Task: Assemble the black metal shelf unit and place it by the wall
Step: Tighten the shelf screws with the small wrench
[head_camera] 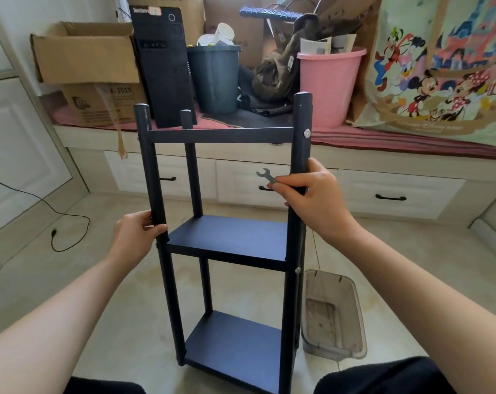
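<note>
The black metal shelf unit stands upright on the floor between my knees, with shelf panels at the top, middle and bottom. My left hand grips its front left post just above the middle shelf. My right hand wraps the front right post and also pinches a small grey wrench between its fingers. A silver bolt head shows on the right post at the top shelf, another below the middle shelf.
A clear plastic bin sits on the floor right of the shelf. Behind is a window bench with drawers, holding cardboard boxes, a black computer tower, a dark bucket, a pink bucket and a cartoon-print bag. A black cable lies left.
</note>
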{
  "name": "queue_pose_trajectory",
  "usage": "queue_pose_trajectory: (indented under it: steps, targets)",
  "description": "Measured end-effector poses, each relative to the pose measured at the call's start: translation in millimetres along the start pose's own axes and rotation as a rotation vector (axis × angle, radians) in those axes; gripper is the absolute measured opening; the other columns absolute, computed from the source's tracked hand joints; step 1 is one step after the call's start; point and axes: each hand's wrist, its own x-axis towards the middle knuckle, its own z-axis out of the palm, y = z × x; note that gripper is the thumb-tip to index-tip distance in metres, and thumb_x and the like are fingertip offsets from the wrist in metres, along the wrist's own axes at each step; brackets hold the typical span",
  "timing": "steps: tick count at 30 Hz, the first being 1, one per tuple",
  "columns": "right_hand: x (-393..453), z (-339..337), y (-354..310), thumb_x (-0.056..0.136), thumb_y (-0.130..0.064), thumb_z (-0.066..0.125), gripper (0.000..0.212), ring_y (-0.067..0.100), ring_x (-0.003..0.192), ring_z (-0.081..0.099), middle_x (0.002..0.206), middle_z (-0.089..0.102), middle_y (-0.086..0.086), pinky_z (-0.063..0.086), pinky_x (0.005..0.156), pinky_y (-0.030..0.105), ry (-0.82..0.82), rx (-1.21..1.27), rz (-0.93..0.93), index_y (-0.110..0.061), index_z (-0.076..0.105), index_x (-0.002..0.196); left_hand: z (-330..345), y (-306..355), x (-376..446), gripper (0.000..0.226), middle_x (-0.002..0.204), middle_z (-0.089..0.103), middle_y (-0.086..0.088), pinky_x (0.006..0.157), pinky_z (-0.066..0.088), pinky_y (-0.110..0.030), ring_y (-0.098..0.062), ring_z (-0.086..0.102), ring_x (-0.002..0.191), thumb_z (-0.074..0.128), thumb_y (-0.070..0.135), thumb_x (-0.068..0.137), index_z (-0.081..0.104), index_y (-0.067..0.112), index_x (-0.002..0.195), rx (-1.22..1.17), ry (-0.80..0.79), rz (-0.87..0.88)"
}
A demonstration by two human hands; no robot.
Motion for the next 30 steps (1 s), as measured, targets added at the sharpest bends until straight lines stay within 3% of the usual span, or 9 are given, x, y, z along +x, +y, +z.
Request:
queue_pose_trajectory:
  steps: [2,6,10,13,16,20,23,26,30]
  targets:
    - [1,4,-5,0.089,-0.021,0.073,0.011,0.015,0.085,0.055,0.086,0.048,-0.007,0.056,0.080,0.034,0.002,-0.022,-0.015,-0.021,0.080,0.097,1,6,-1,0.004,0.075,0.070,0.013,0.068,0.047,-0.023,-0.023,0.071,0.090,0.072,0.012,0.090,0.071,0.016,0.092,0.089,0.050,-0.040]
    - [6,16,-16,0.088,-0.023,0.074,0.010,-0.004,0.075,0.047,0.082,0.041,-0.014,0.037,0.072,0.001,0.001,-0.094,-0.041,-0.023,0.080,0.096,4,26,-4,0.079,0.148,0.045,-0.014,0.098,0.047,-0.053,-0.039,0.045,0.133,0.072,0.012,0.089,0.029,0.011,0.154,0.194,0.124,-0.196]
    - [13,27,-26,0.088,-0.026,0.074,0.013,0.002,0.082,0.051,0.090,0.048,-0.011,0.037,0.077,0.003,-0.025,-0.078,-0.022,-0.021,0.080,0.098,3,70,-19,0.032,0.106,0.061,-0.005,0.081,0.051,-0.037,-0.026,0.060,0.099,0.065,0.002,0.084,0.055,0.014,0.112,-0.168,0.255,0.064]
    - [19,34,-33,0.087,-0.026,0.075,0.012,0.007,0.088,0.054,0.096,0.054,-0.005,0.036,0.079,0.005,-0.039,-0.052,-0.016,-0.022,0.080,0.097,12,91,-41,0.028,0.095,0.068,0.006,0.078,0.051,-0.014,-0.014,0.066,0.096,0.070,-0.001,0.086,0.062,0.025,0.095,-0.282,-0.273,0.108]
    - [23,40,-37,0.088,-0.027,0.074,0.012,0.003,0.080,0.052,0.086,0.049,-0.012,0.037,0.069,0.001,-0.057,-0.017,-0.015,-0.024,0.080,0.098,29,94,-59,0.034,0.113,0.068,0.014,0.097,0.049,-0.018,0.001,0.062,0.111,0.077,0.019,0.087,0.060,0.039,0.108,-0.188,-0.652,0.142]
    - [27,48,-43,0.088,-0.026,0.074,0.014,0.002,0.078,0.058,0.082,0.061,-0.015,0.040,0.066,0.003,-0.063,0.077,-0.012,-0.020,0.079,0.100,39,97,-65,0.030,0.115,0.072,0.011,0.105,0.048,-0.030,-0.003,0.064,0.115,0.076,0.027,0.088,0.060,0.036,0.111,-0.291,-0.622,0.105]
    - [29,47,-45,0.089,-0.021,0.072,0.012,0.005,0.077,0.066,0.074,0.070,-0.014,0.054,0.073,0.020,-0.108,0.287,0.057,-0.016,0.079,0.099,35,96,-63,0.022,0.113,0.074,0.007,0.105,0.050,-0.033,-0.005,0.067,0.111,0.072,0.026,0.092,0.062,0.030,0.111,-0.298,-0.571,0.096]
    - [30,45,-46,0.089,-0.019,0.071,0.008,0.020,0.094,0.071,0.089,0.076,0.003,0.060,0.086,0.038,-0.152,0.478,0.141,-0.023,0.079,0.091,30,94,-59,0.026,0.110,0.074,0.007,0.100,0.053,-0.031,-0.005,0.069,0.104,0.072,0.027,0.093,0.066,0.019,0.117,-0.241,-0.518,0.114]
    - [32,47,-48,0.088,-0.018,0.072,0.008,0.016,0.098,0.071,0.096,0.077,0.003,0.059,0.087,0.033,-0.178,0.584,0.219,-0.019,0.079,0.091,28,89,-54,0.029,0.109,0.072,0.010,0.084,0.052,-0.017,-0.002,0.067,0.100,0.069,0.031,0.094,0.064,0.022,0.121,-0.183,-0.490,0.138]
